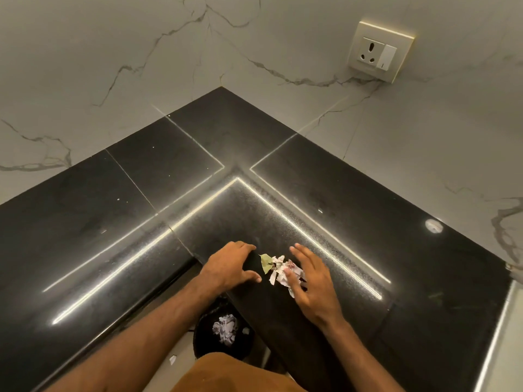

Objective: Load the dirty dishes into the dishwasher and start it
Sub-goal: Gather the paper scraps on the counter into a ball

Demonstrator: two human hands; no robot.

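Your right hand [314, 284]: fingers [302, 256] straight, spread, thumb touching paper scraps [278, 271]. Your left hand [230, 264]: fingers [246, 246] loosely bent, holding nothing, resting on black counter [368, 222]. Scraps and green leaf [266, 262] between hands, near counter's inner edge. Below edge, dark bin [206, 346] holds crumpled paper [225, 329]. Dishes, dishwasher: cannot tell where.
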